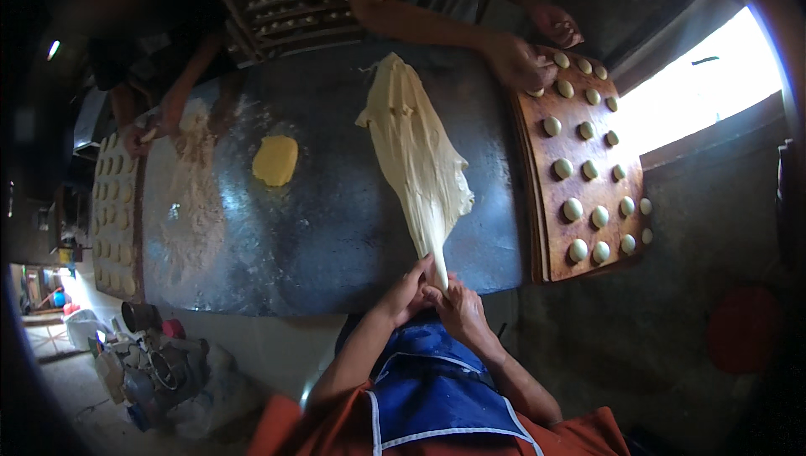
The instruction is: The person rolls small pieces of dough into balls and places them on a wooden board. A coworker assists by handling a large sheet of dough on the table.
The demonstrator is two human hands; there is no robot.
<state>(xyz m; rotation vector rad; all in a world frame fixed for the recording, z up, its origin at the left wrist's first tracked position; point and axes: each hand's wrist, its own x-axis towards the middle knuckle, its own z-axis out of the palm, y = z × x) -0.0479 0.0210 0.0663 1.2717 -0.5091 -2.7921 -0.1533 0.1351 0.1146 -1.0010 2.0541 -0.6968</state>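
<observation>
We are pinching the narrow tail of the dough between our left hand and right hand, both closing on it at the near edge of the bench; which fingers are bearing the pull, we cannot tell. The dough is lying right of the bench's middle, its wide, ragged end reaching the far edge. To be working it well, we should be taking a broad hold and drawing evenly with both hands, since the tail is looking thin and could be tearing; its weight will probably be dragging against the bench.

A yellow lump is sitting to the left, well apart, and flour is covering the part toward the left edge. There, another person's hands are working beside a board of pale pieces. At the right edge, stacked boards are carrying round dough balls, and a co-worker's hand is reaching over their far left corner. That arm and those boards are leaving us less room for swinging rightward; nothing is standing between us and the dough.
</observation>
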